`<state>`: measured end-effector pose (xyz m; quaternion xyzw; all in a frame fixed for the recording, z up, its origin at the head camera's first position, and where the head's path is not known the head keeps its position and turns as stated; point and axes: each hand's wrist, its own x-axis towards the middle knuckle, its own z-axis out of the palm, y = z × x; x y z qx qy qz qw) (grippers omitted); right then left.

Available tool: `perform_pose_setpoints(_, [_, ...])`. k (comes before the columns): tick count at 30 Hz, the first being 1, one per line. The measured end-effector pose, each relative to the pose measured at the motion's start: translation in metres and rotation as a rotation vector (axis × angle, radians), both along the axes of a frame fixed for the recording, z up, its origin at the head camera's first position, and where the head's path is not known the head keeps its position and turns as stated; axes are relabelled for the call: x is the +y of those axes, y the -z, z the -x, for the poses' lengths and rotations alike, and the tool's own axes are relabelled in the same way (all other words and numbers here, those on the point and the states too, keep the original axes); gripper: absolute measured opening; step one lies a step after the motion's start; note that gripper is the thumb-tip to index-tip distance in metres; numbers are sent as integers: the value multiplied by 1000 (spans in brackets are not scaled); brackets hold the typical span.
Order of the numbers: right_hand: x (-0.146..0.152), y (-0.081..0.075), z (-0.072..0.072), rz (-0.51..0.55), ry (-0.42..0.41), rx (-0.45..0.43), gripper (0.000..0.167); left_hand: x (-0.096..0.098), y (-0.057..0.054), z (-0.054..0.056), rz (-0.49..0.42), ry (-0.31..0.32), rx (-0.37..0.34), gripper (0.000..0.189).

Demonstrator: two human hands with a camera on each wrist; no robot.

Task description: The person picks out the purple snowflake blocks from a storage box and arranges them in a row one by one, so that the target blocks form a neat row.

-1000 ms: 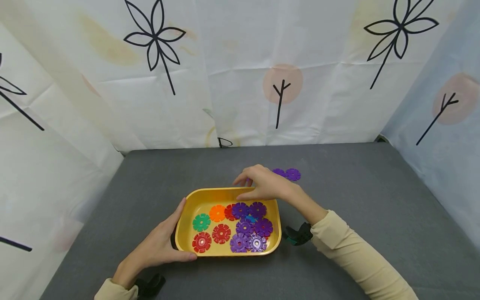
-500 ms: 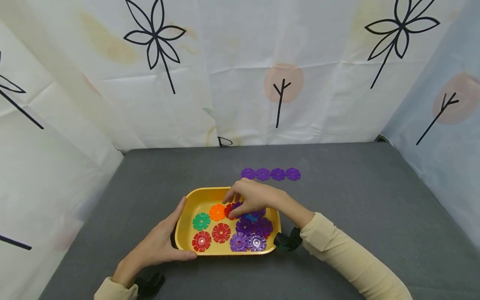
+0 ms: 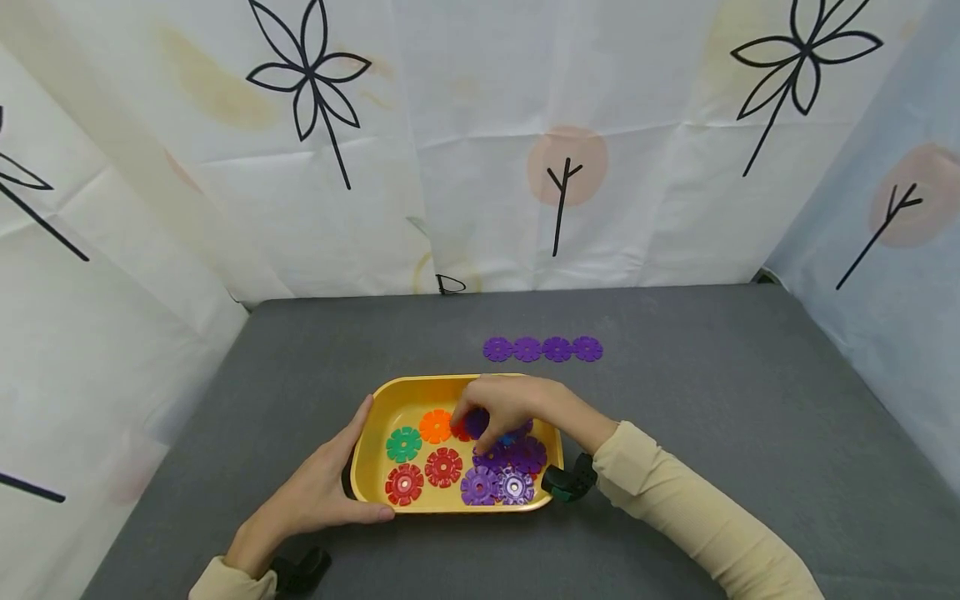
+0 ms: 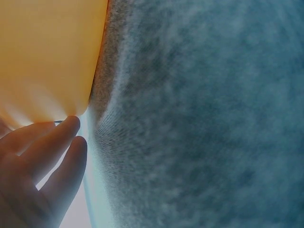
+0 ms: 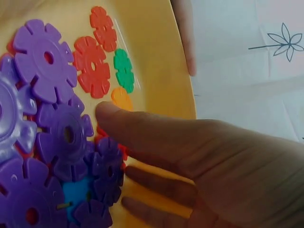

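Note:
My left hand (image 3: 322, 479) holds the yellow tray (image 3: 393, 392) at its left end, thumb along the near side. In the left wrist view its fingers (image 4: 52, 142) touch the tray's outer wall. My right hand (image 3: 506, 404) reaches inside the tray, thumb and fingers parted over the purple pile. A purple notched, flower-shaped disc (image 3: 476, 423) shows between them; in the right wrist view the fingertips are right by a purple disc (image 5: 108, 166). Red discs (image 3: 443, 467), a green disc (image 3: 403, 444), an orange disc (image 3: 435, 426) and a partly covered blue disc (image 5: 76, 192) lie there too.
Beyond the tray, a row of several purple discs (image 3: 542, 349) lies edge to edge on the grey table (image 3: 712, 400). White cloth (image 3: 480, 208) with printed flowers and trees hangs behind and at the sides. A black wrist strap (image 3: 570, 479) sits by the right cuff.
My right hand has moved from the tray's far rim, by the purple row, down into the tray over the purple discs. The whole row is now uncovered. The left hand has stayed put.

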<state>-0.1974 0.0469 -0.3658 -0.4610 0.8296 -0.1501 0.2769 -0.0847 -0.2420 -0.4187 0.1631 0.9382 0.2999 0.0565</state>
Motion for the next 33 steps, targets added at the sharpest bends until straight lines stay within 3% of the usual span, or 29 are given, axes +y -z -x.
perform_pose_setpoints(6, [-7,5,-3,-42,-140,-115,46,0,0,0,-4,15,6,139])
perform_pose_setpoints(11, [-10,6,-7,-129,-186,-195,48,1,0,0,-4,15,4,139])
perform_pose_setpoints(27, [-18,8,-14,-229,-218,-69,43,1,0,-1,-13,11,-6,139])
perform_pose_setpoints(33, [-18,9,-15,-205,-232,19,45,1,-1,-1,-6,12,-2,138])
